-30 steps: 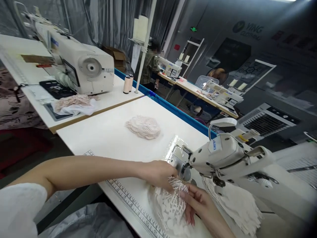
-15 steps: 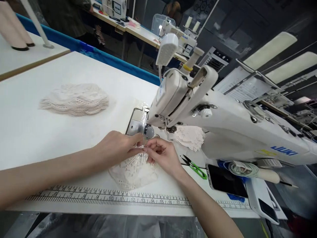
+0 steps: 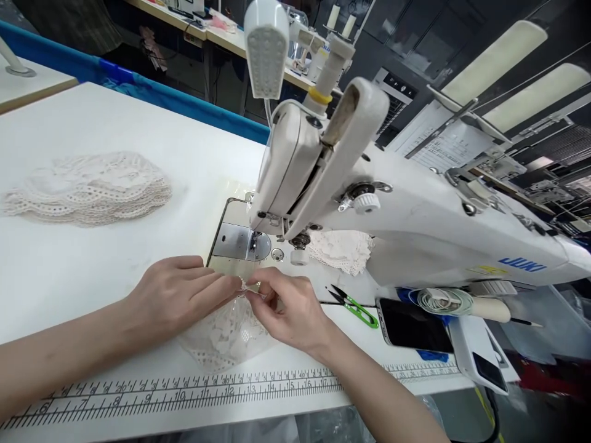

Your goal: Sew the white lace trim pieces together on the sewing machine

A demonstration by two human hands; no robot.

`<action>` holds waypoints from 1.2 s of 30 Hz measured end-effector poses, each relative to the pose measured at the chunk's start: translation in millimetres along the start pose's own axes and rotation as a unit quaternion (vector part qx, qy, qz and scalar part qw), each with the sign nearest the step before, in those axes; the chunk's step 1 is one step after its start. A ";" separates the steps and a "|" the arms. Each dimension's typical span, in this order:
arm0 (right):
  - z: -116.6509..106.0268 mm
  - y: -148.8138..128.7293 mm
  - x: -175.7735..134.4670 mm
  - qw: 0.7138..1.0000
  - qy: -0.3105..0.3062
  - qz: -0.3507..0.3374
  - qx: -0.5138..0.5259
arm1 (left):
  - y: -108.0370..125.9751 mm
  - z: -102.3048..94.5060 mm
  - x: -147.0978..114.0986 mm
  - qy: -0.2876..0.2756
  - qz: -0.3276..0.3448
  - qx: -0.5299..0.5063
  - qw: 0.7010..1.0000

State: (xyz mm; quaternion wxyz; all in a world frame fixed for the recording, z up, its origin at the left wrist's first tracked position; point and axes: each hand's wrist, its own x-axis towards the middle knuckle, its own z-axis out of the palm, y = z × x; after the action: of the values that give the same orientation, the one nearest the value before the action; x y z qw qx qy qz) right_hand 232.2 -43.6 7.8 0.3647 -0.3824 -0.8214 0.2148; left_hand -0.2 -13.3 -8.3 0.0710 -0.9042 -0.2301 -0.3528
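Note:
Just in front of the sewing machine's needle plate, both my hands pinch the top edge of a white lace fabric piece. My left hand is closed on the edge from the left, fingers pressed together. From the right, my right hand grips the same edge between thumb and fingertips. The rest of the lace hangs toward me and lies on the table, partly hidden under my hands. Above the plate stands the head of the white sewing machine.
A stack of lace pieces lies at the left, and more lace rests beneath the machine arm. Green thread snips, a phone and a white device sit on the right. A ruler strip runs along the front edge.
The view has shifted nearer and to the right. My left hand has flattened, its fingers now stretched over the lace edge; my right hand still pinches it.

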 end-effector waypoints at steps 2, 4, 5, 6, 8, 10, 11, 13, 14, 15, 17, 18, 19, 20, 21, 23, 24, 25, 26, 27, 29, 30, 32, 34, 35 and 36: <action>-0.1 -1.8 0.4 1.000 0.009 -0.005 0.008 | 0.0 -0.4 -2.2 0.002 0.007 -0.004 1.000; -0.5 -3.0 0.7 1.000 0.014 -0.006 0.011 | 0.4 -0.8 -3.5 0.006 0.010 -0.002 1.000; -0.7 -3.4 0.8 1.000 0.016 -0.008 0.011 | 0.7 -0.9 -3.8 0.008 0.013 -0.001 1.000; -0.8 -3.6 0.9 1.000 0.018 -0.012 0.010 | 1.0 -0.8 -3.8 0.011 0.018 0.000 1.000; -0.9 -3.9 1.1 1.000 0.019 -0.021 0.005 | 1.7 -0.5 -3.4 0.021 0.024 0.001 0.999; -0.6 -4.1 1.1 0.999 0.023 -0.028 0.002 | 2.5 -0.1 -2.4 0.028 0.027 0.001 0.999; -0.5 -4.2 1.1 0.999 0.025 -0.029 0.002 | 2.8 0.0 -1.8 0.031 0.027 0.002 0.999; -0.2 -4.5 0.9 0.999 0.030 -0.031 0.005 | 3.3 0.1 -0.9 0.033 0.028 0.001 0.999; -0.2 -4.7 0.9 0.999 0.032 -0.031 0.006 | 3.5 0.0 -0.6 0.034 0.029 0.000 0.999; -0.2 -4.9 0.9 0.999 0.032 -0.031 0.006 | 3.6 -0.1 -0.4 0.036 0.030 0.000 0.999; -0.5 -5.2 1.0 0.999 0.032 -0.036 0.002 | 3.6 -0.5 -0.3 0.035 0.031 0.001 0.999; -0.6 -5.3 1.2 0.999 0.032 -0.039 -0.001 | 3.6 -0.8 -0.4 0.035 0.033 0.002 0.999; -0.8 -5.4 1.4 0.999 0.032 -0.043 -0.003 | 3.5 -1.1 -0.5 0.036 0.034 0.003 0.999; -0.8 -5.4 1.7 0.998 0.033 -0.046 -0.006 | 3.5 -1.4 -0.6 0.035 0.034 0.004 0.999; -0.8 -5.3 2.0 0.998 0.033 -0.049 -0.008 | 3.5 -1.8 -0.7 0.034 0.033 0.005 0.999; -0.5 -5.1 2.7 0.998 0.034 -0.054 -0.016 | 3.4 -2.4 -0.7 0.034 0.031 0.007 0.999; -0.3 -5.0 3.1 0.998 0.036 -0.057 -0.019 | 3.4 -2.7 -0.6 0.032 0.030 0.007 0.999; 0.0 -4.8 3.4 0.997 0.038 -0.062 -0.022 | 3.5 -3.0 -0.3 0.029 0.030 0.007 0.999; 0.3 -4.7 3.7 0.997 0.040 -0.066 -0.025 | 3.5 -3.3 0.1 0.029 0.031 0.007 0.999; 0.6 -4.7 4.0 0.996 0.043 -0.070 -0.029 | 3.6 -3.6 0.8 0.030 0.032 0.007 0.999; 1.3 -4.6 4.1 0.995 0.045 -0.079 -0.036 | 3.8 -4.3 2.6 0.032 0.033 0.006 0.999; 1.6 -4.6 4.0 0.995 0.044 -0.080 -0.041 | 4.0 -4.7 3.5 0.035 0.034 0.006 0.999; 2.1 -4.5 3.8 0.995 0.043 -0.078 -0.045 | 4.1 -5.4 4.9 0.040 0.036 0.003 0.999; 2.3 -4.2 3.8 0.995 0.046 -0.073 -0.046 | 4.1 -5.7 5.4 0.039 0.042 0.000 0.998; 2.0 -4.0 3.8 0.995 0.050 -0.072 -0.051 | 4.1 -5.7 5.3 0.039 0.048 -0.003 0.998; 1.2 -3.9 4.0 0.994 0.054 -0.076 -0.063 | 4.2 -5.7 5.1 0.037 0.052 -0.006 0.998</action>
State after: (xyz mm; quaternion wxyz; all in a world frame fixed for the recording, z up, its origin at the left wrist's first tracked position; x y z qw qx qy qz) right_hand 227.7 -42.9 11.2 0.3993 -0.3522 -0.8389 0.1133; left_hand 1.6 -16.8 -0.6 0.0921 -0.9017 -0.1775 -0.3833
